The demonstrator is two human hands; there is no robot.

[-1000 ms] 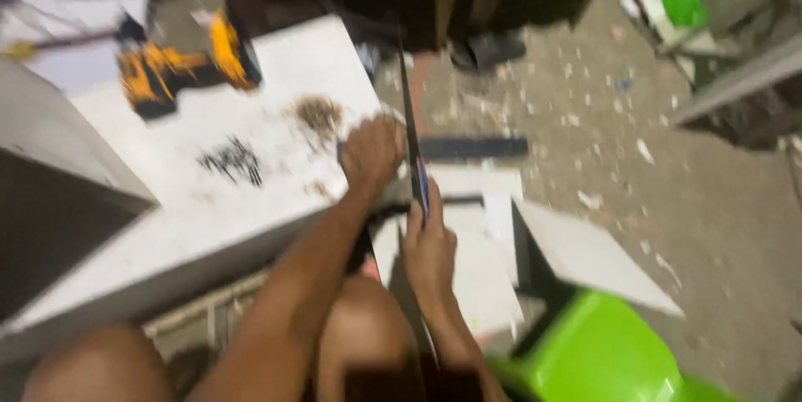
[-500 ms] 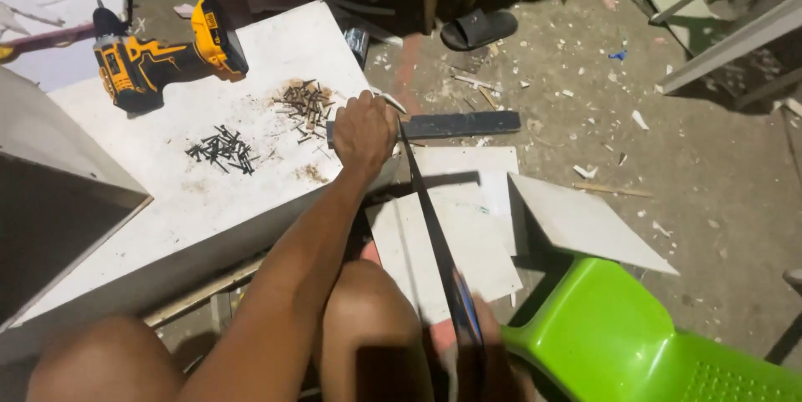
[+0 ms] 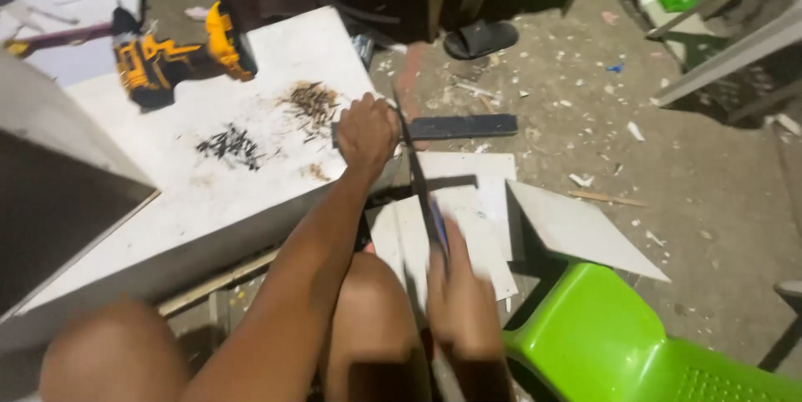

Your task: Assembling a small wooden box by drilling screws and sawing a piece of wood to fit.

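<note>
A wide white board serves as a counter (image 3: 251, 193), tilted across the left of the view above a dusty concrete floor (image 3: 710, 176) littered with chips. Loose white panels (image 3: 576, 226) lie on the floor to the right of the counter, and a bright green plastic chair (image 3: 618, 343) fills the lower right corner. A yellow and black cordless drill (image 3: 167, 59) lies on its side at the far end of the counter. A black sandal (image 3: 480, 37) sits on the floor beyond. The person's left hand (image 3: 366, 133) presses down at the counter's right edge, its grip curled over a dark flat strip (image 3: 464, 126) that sticks out past the edge. The right hand (image 3: 459, 302), blurred, has its grip wrapped around the handle of a thin hand saw (image 3: 418, 176), whose blade runs up to meet the strip just beside the left hand. Two small heaps lie on the counter: brown screws (image 3: 311, 103) near the left hand, dark screws (image 3: 227, 143) farther left.
</note>
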